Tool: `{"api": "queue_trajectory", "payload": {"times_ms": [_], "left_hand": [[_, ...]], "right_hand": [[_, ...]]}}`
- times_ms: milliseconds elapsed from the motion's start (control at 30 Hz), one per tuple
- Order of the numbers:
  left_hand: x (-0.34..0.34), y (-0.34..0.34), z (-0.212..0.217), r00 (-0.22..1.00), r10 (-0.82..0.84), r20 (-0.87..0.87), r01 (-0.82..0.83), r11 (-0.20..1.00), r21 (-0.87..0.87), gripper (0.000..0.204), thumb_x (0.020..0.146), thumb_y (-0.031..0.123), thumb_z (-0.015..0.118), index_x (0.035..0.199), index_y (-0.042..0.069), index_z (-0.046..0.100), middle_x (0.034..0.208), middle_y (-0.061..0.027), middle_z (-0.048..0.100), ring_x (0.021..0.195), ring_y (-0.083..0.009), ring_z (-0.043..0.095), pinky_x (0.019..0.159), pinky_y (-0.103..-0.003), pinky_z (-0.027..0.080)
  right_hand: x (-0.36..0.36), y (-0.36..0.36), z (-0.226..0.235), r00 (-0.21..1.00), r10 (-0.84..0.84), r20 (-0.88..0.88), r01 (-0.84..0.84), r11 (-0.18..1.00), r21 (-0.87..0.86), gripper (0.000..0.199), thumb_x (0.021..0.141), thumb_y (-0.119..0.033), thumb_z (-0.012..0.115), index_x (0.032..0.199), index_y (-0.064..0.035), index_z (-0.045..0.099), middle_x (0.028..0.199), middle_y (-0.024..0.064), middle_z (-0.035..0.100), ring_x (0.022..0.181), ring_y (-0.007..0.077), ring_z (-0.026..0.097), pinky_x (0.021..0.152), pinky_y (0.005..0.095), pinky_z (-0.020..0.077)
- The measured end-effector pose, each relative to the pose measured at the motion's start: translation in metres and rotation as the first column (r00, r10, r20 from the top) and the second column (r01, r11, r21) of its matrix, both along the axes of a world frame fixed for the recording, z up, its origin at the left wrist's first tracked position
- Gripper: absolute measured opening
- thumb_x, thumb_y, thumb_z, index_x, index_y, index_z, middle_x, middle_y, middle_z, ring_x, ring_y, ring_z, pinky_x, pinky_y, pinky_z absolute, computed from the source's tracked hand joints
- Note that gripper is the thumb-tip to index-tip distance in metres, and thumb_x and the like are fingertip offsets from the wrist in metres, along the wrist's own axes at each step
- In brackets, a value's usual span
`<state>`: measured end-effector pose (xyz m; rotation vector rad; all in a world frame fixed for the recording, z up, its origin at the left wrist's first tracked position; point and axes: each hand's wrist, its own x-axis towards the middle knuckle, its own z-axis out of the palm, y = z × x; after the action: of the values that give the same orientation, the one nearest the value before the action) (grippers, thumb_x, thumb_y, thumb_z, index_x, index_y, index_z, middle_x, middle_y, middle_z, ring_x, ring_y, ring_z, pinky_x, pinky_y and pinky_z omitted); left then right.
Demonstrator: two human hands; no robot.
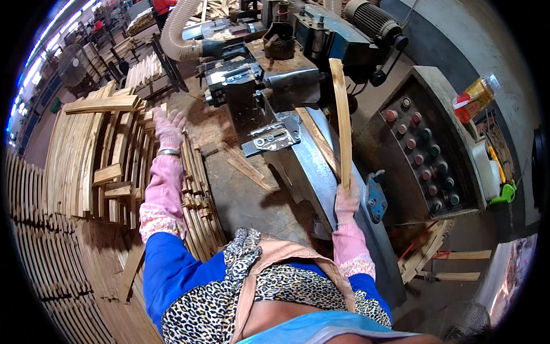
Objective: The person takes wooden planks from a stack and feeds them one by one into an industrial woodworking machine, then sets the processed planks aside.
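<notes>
My right hand [346,202], in a pink glove, grips the near end of a long curved wooden slat [342,117] that rises over the metal bed of a woodworking machine [309,172]. A second slat [319,140] lies flat on that bed beside it. My left hand [168,129], also gloved in pink, reaches out with fingers spread over a stack of curved wooden slats [195,189] at my left, holding nothing.
Stacks of curved slats [74,155] fill the left side. A control panel with coloured buttons [427,152] stands at the right, a bottle [475,97] behind it. A flexible dust hose [177,31] and a motor [372,20] sit at the machine's far end. Loose slats [458,255] lie on the floor.
</notes>
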<state>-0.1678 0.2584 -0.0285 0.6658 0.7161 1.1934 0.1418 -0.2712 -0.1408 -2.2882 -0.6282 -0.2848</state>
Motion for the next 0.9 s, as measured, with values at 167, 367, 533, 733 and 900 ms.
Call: {"api": "queue_trajectory", "payload": {"times_ms": [167,367,533,733,900], "left_hand": [[0.003,-0.062,0.009,0.972,-0.026,-0.235,-0.011,0.988,-0.154,0.085,0.101,0.062,0.05,0.158,0.003,0.029,0.151,-0.0266,0.047,0.133,-0.0414,0.053,0.109,-0.051,0.047],[0.019,-0.083,0.017,0.966,-0.136,-0.218,0.129,0.991,-0.044,0.087,0.102,0.063,0.046,0.159,0.001,0.027,0.151,-0.0277,0.047,0.134,-0.0416,0.052,0.11,-0.051,0.047],[-0.006,-0.038,0.017,0.997,-0.021,-0.079,0.028,0.996,0.079,0.098,0.098,0.066,0.051,0.163,0.004,0.01,0.156,-0.0304,0.038,0.136,-0.0447,0.05,0.109,-0.056,0.049],[-0.025,-0.006,0.06,0.971,0.224,-0.085,-0.229,0.971,-0.062,0.085,0.103,0.062,0.045,0.163,0.009,0.016,0.155,-0.0275,0.041,0.139,-0.0433,0.048,0.114,-0.05,0.045],[-0.034,-0.028,0.026,0.978,0.065,-0.197,-0.069,0.998,-0.011,0.095,0.096,0.07,0.054,0.159,0.003,0.029,0.15,-0.0298,0.045,0.135,-0.0434,0.05,0.114,-0.056,0.041]], "right_hand": [[0.01,0.028,-0.009,0.996,-0.092,0.012,0.092,0.964,-0.25,0.04,0.084,-0.022,0.07,0.122,-0.015,0.057,0.094,0.0182,0.068,0.095,0.0422,0.064,0.084,0.0524,0.0529],[0.055,0.101,-0.023,0.992,-0.13,0.001,0.127,0.973,-0.194,0.062,0.089,-0.039,0.071,0.145,-0.0205,0.05,0.113,0.0161,0.067,0.102,0.0391,0.065,0.089,0.0513,0.0526],[0.043,0.024,-0.026,1.0,-0.001,0.018,0.003,0.997,-0.076,0.061,0.09,-0.034,0.071,0.145,-0.0188,0.052,0.118,0.0179,0.067,0.107,0.0394,0.064,0.092,0.0511,0.0523],[-0.008,-0.037,-0.01,0.979,-0.09,0.181,0.063,0.986,0.152,0.058,0.088,-0.02,0.069,0.142,-0.0084,0.053,0.124,0.0195,0.066,0.114,0.041,0.062,0.1,0.05,0.0496],[0.041,0.071,-0.034,0.962,-0.257,0.094,0.248,0.964,0.091,0.048,0.088,-0.025,0.07,0.132,-0.0094,0.06,0.114,0.0215,0.07,0.109,0.0461,0.064,0.097,0.0523,0.0517]]}}
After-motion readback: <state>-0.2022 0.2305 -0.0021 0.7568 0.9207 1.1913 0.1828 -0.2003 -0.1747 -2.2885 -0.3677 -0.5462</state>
